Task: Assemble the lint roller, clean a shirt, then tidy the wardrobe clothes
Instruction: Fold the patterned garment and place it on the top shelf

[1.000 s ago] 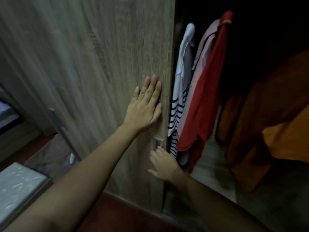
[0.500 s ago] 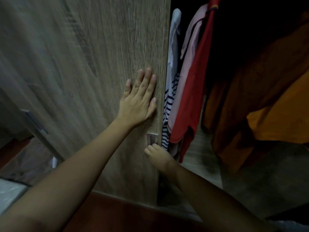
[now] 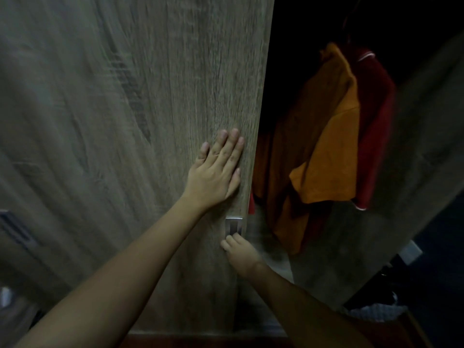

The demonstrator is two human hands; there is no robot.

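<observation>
Pressing flat against the wood-grain wardrobe door (image 3: pixel 150 109), the person's left hand (image 3: pixel 216 172) is lying palm-down with all its fingers straight and close together, holding nothing, just beside the door's right edge. The left forearm is reaching up from the lower left of the head view. Below it, the right hand (image 3: pixel 241 254) is reaching in from the lower right, its curled fingertips touching the lower end of the small metal handle (image 3: pixel 234 226); whether they are actually gripping it is too blurred to tell. Both hands are working on the one door. A second handle (image 3: pixel 13 228) is showing, blurred, at the far left. To the right of the door edge, the dark wardrobe opening is showing two hanging garments: an orange shirt (image 3: pixel 326 159) and, just behind it, a dark red garment (image 3: pixel 376 121) with pale trim. A sliver of red cloth (image 3: pixel 251 204) is peeking out at the door edge
</observation>
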